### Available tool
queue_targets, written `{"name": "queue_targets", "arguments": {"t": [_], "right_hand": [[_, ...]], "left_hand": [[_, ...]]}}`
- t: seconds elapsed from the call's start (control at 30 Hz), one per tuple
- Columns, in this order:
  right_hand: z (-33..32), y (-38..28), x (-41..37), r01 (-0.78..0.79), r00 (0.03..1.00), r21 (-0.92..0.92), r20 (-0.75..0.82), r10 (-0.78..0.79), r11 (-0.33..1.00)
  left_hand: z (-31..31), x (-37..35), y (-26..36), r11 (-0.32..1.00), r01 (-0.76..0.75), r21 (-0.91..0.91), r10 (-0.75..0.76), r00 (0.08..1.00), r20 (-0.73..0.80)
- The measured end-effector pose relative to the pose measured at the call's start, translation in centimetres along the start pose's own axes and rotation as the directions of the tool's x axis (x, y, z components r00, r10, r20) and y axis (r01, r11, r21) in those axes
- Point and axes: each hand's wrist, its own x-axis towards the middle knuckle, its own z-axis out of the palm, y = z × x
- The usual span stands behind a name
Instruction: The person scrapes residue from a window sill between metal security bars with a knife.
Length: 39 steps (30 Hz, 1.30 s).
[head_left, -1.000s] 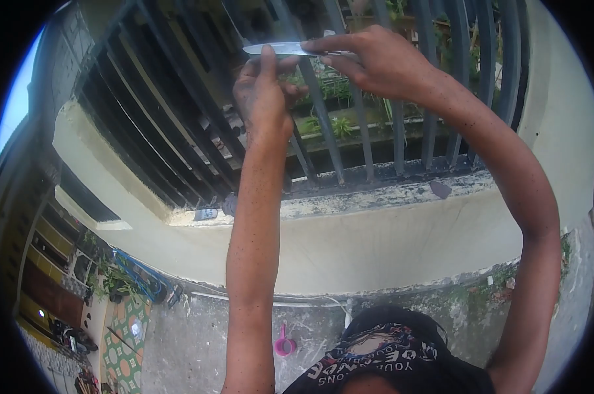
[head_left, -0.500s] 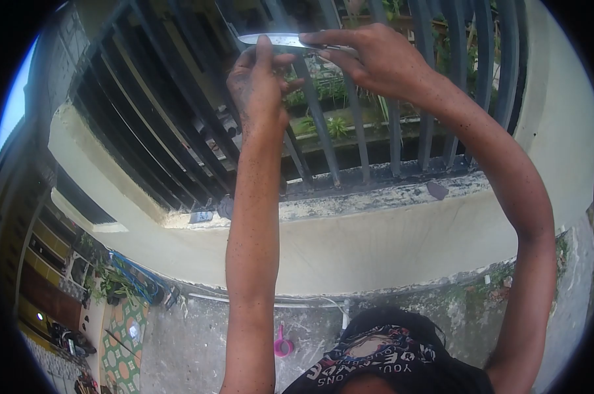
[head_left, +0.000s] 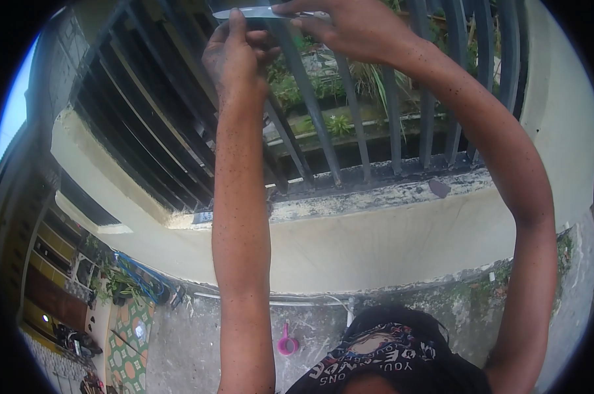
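Note:
Near the top edge of the view, a knife [head_left: 256, 12] with a shiny pale blade lies roughly level across the dark metal bars [head_left: 313, 108]. Its tip points left. My right hand [head_left: 359, 27] grips its handle end from the right, with the index finger stretched along the blade. On the left side, my left hand [head_left: 234, 62] is raised with its thumb against the blade near the tip. The other left fingers curl below and behind it. Much of the handle is hidden by my right fingers.
A weathered ledge [head_left: 375, 197] runs under the bars, with a dark flat fragment [head_left: 439, 188] on it. Plants [head_left: 339, 125] grow behind the bars. Below, a pink dipper [head_left: 287, 343] and a white pipe [head_left: 297, 303] lie on the concrete floor. A blue hose [head_left: 139, 276] is at left.
Both hands and the knife have shifted up and slightly left in the view, closer to the top edge. The hold on the knife looks the same.

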Motion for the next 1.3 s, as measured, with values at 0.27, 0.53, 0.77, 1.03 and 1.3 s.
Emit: {"name": "queue_targets", "arguments": {"t": [0.27, 0.53, 0.77, 1.03, 1.3], "right_hand": [[-0.4, -1.3, -1.2, -0.245, 0.957, 0.045, 0.174, 0.233, 0.969], [-1.0, -2.2, -0.9, -0.265, 0.952, 0.070, 0.178, 0.249, 0.962], [-4.4, -2.2, 3.0, -0.387, 0.902, 0.208, 0.289, 0.321, 0.898], [-3.0, -1.8, 2.5, -0.288, 0.952, 0.205, 0.163, 0.258, 0.935], [-2.2, -1.7, 0.9, -0.259, 0.964, 0.241, 0.126, 0.235, 0.935]], "left_hand": [[-0.5, -1.0, -0.6, 0.997, 0.052, 0.051, -0.053, 0.998, 0.029], [-0.6, -1.0, -0.5, 0.998, 0.046, 0.035, -0.047, 0.998, 0.035], [0.4, 1.2, 1.1, 1.000, -0.002, 0.007, 0.002, 1.000, 0.011], [0.6, 1.7, 1.2, 1.000, -0.012, 0.024, 0.012, 1.000, 0.008], [0.0, 1.2, 0.1, 0.999, -0.024, 0.027, 0.022, 0.998, 0.050]]}}
